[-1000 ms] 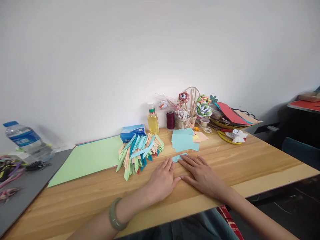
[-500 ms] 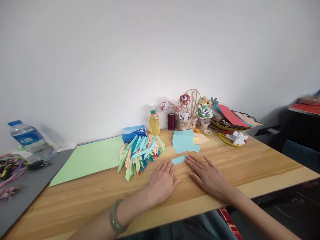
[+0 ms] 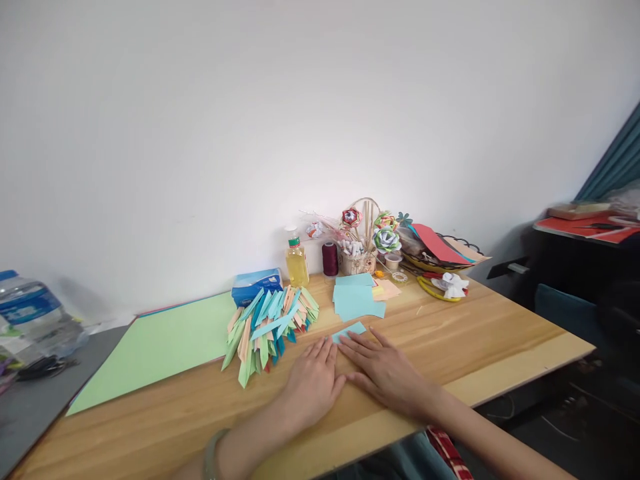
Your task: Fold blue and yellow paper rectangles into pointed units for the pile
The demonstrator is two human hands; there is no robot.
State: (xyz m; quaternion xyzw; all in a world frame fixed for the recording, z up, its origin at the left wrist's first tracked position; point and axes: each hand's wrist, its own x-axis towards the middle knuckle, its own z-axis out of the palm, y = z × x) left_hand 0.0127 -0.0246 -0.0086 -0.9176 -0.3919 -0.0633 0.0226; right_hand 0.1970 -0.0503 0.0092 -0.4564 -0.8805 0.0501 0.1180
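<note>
A folded light-blue paper strip point(image 3: 356, 330) lies flat on the wooden table. My left hand point(image 3: 314, 377) rests palm down, fingers stretched out, its tips on the strip's left end. Flat beside it, my right hand point(image 3: 383, 373) presses its fingertips onto the strip's near edge, with the thumb apart. The strip's left part is partly hidden under the fingers. Just behind lie several light-blue paper pieces point(image 3: 357, 300). To the left is a pile of folded paper strips point(image 3: 270, 327) in green, peach and blue.
Green paper sheets point(image 3: 165, 353) lie on the left. Along the wall stand a blue tissue pack point(image 3: 256, 285), a bottle of yellow liquid point(image 3: 297, 263), a dark red thread spool point(image 3: 330, 259) and a basket of paper flowers point(image 3: 357, 263). A water bottle point(image 3: 35, 313) is at far left.
My right hand has slid left along the strip, closer to my left hand, uncovering the strip's right end. The view has shifted right and tilted up.
</note>
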